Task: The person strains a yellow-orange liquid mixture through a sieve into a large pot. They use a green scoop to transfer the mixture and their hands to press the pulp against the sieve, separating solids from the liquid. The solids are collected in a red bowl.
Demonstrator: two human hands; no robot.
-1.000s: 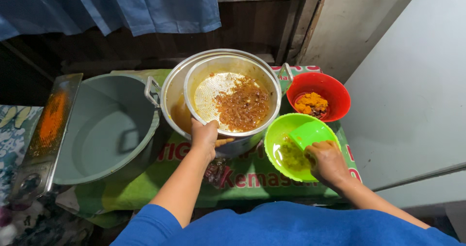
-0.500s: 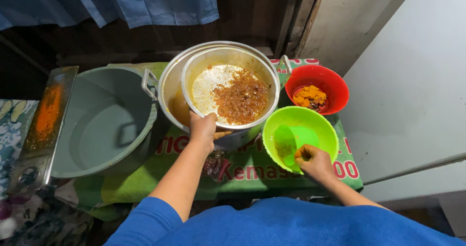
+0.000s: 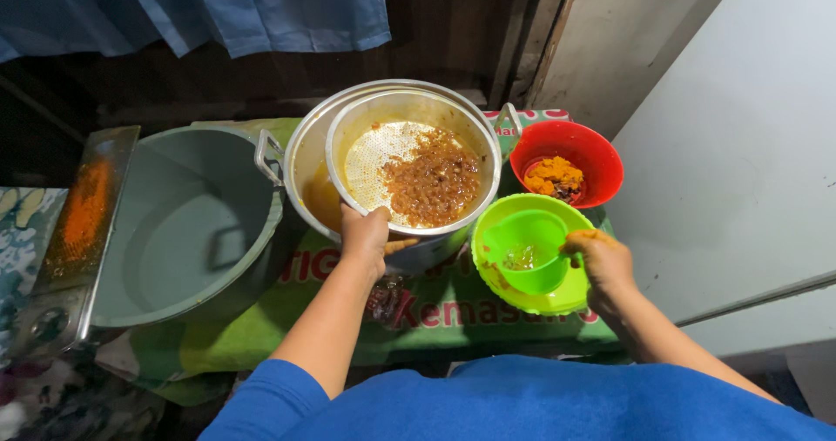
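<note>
My left hand [image 3: 366,239] grips the near rim of a metal strainer [image 3: 409,169] that sits tilted inside a large metal pot [image 3: 300,158]. The strainer holds brown, wet pulp on its right half. My right hand [image 3: 601,262], stained yellow, holds a small green scoop cup [image 3: 527,249] with some liquid in it, inside a lime green bowl [image 3: 522,297]. A red bowl [image 3: 566,162] with orange-yellow chunks stands behind the green bowl.
A big grey plastic basin [image 3: 183,223] stands left of the pot. A metal grater [image 3: 83,223] coated with orange pulp lies at the far left. Everything rests on a green printed sheet [image 3: 435,319]. A pale wall [image 3: 740,145] is close on the right.
My right hand dipped the green scoop into the lime bowl and now holds it level with liquid inside. My left hand has stayed on the strainer rim; the view shifted slightly.
</note>
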